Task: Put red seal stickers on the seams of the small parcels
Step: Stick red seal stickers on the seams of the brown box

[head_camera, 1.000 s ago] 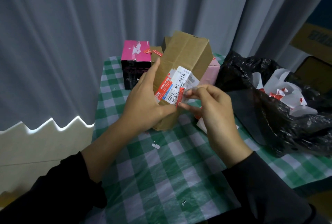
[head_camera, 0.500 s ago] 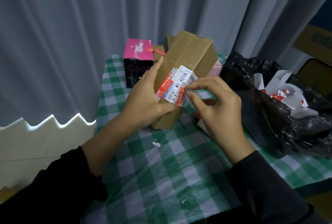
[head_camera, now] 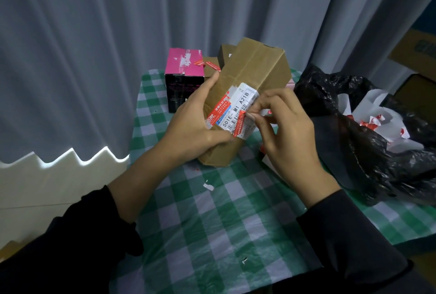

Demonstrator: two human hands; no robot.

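Item 1: brown cardboard parcel (head_camera: 256,74), tilted, lower end on the table, centre of view. White shipping label (head_camera: 239,104) on its near face, reads "501E- M1 A21B", w/ a red-blue strip along its L edge.
Item 2: red seal sticker (head_camera: 239,126), lying across the label's lower R part, upper end at the R fingertips.
L hand (head_camera: 195,123): wrapped round the parcel's L side, thumb on the front below the label.
R hand (head_camera: 290,133): thumb and forefinger pinched on the sticker's end, other fingers curled.
Misc.: pink-and-black box (head_camera: 184,76) behind, red sticker on top; black plastic bag (head_camera: 354,152) to the R, holding white backing paper (head_camera: 375,116) w/ red scraps; green-white checked cloth (head_camera: 212,223); small white paper scrap (head_camera: 208,186) on it; grey curtain (head_camera: 94,57) at back.
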